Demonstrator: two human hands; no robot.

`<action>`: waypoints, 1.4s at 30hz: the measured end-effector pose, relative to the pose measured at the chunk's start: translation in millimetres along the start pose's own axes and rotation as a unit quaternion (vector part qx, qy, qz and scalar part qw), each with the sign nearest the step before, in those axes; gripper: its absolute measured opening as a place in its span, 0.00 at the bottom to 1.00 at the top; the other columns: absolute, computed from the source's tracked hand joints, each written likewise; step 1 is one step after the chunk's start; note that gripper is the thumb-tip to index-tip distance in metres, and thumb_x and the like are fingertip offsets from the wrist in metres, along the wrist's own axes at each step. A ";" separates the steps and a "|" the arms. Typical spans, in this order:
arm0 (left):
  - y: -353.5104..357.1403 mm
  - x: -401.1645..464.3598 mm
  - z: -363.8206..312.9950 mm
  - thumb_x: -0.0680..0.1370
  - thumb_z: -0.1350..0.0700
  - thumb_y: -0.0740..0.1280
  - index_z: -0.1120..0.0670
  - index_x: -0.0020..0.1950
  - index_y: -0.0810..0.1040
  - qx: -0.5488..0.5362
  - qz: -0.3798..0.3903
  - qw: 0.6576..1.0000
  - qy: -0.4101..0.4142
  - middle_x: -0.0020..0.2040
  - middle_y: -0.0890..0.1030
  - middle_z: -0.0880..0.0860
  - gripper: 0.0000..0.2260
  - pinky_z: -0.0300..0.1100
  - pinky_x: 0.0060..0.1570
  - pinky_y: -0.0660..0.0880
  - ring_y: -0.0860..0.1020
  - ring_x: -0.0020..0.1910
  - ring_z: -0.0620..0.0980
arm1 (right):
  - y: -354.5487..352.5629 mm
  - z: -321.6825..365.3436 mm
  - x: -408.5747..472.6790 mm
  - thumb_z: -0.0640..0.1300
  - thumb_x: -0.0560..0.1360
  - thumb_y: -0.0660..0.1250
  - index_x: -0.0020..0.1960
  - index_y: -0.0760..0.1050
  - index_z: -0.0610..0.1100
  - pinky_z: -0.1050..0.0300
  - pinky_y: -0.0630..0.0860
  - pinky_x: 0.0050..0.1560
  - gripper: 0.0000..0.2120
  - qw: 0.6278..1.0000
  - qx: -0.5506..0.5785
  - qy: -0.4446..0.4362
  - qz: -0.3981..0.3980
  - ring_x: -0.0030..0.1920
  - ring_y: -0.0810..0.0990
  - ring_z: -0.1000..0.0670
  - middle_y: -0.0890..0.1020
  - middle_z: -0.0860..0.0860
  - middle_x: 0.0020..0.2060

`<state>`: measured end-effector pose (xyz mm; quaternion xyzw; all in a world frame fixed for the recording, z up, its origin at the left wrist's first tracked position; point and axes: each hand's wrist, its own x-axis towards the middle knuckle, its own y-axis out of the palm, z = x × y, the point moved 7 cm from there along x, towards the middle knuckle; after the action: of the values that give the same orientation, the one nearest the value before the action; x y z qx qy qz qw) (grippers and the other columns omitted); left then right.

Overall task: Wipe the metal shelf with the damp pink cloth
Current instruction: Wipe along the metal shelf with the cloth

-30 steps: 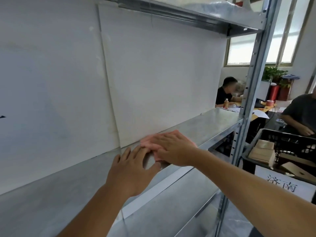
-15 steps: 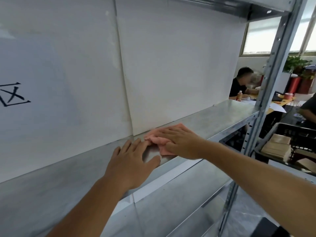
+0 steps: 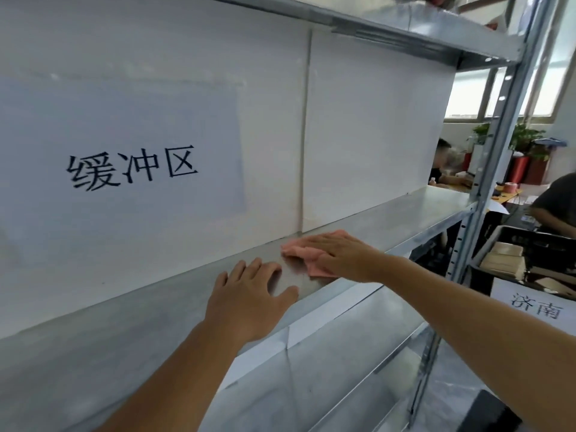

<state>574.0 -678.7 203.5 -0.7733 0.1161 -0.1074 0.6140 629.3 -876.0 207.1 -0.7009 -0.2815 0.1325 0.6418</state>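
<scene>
Galvanized steel, dull and faintly streaked: metal shelf (image 3: 389, 213), long and flat, with a folded front lip, backed by two smooth white boards (image 3: 367, 135) butted at one vertical seam. Pale sheet (image 3: 124, 157) fixed to the left board, printed with three black characters. One perforated steel upright (image 3: 495, 169) at the right end; a second shelf overhead (image 3: 405, 23) and a third below (image 3: 311, 378). Black slatted crate (image 3: 523, 247) beyond the upright, holding flat brown cartons, a white label on its front. Left hand (image 3: 249, 297) flat on the bare steel near the front edge, fingers spread, gripping nothing. Right hand (image 3: 343, 254) just beside it, palm down, fingers extended together, pressing the pink cloth (image 3: 299, 251) onto the shelf. One cloth only, soft, crumpled, near the back boards.
</scene>
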 end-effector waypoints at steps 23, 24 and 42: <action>-16.0 -56.2 63.5 0.78 0.27 0.46 0.38 0.82 0.51 0.022 0.003 1.000 0.000 0.86 0.49 0.44 0.34 0.56 0.82 0.45 0.46 0.84 0.50 | -9.5 99.3 27.9 0.54 0.87 0.41 0.84 0.53 0.66 0.46 0.55 0.80 0.25 0.999 0.010 -0.047 0.025 0.83 0.58 0.53 0.62 0.59 0.84; -17.0 -57.7 63.6 0.79 0.28 0.47 0.37 0.82 0.53 0.020 0.004 1.000 0.002 0.86 0.49 0.44 0.32 0.56 0.82 0.45 0.45 0.84 0.50 | -7.1 77.2 29.6 0.55 0.88 0.42 0.83 0.51 0.69 0.46 0.57 0.79 0.25 0.999 0.017 -0.016 0.029 0.82 0.59 0.54 0.62 0.61 0.83; -40.8 -142.5 164.3 0.79 0.29 0.48 0.35 0.82 0.52 0.009 0.000 1.000 0.019 0.86 0.50 0.43 0.31 0.55 0.82 0.45 0.46 0.84 0.49 | -19.7 243.0 65.9 0.57 0.86 0.45 0.85 0.46 0.63 0.41 0.65 0.73 0.27 0.995 -0.082 -0.056 -0.011 0.82 0.63 0.48 0.62 0.55 0.84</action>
<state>491.3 -473.5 203.4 -0.7654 0.1271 -0.1231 0.6188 545.1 -638.0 203.6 -0.7395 -0.3344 0.1414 0.5669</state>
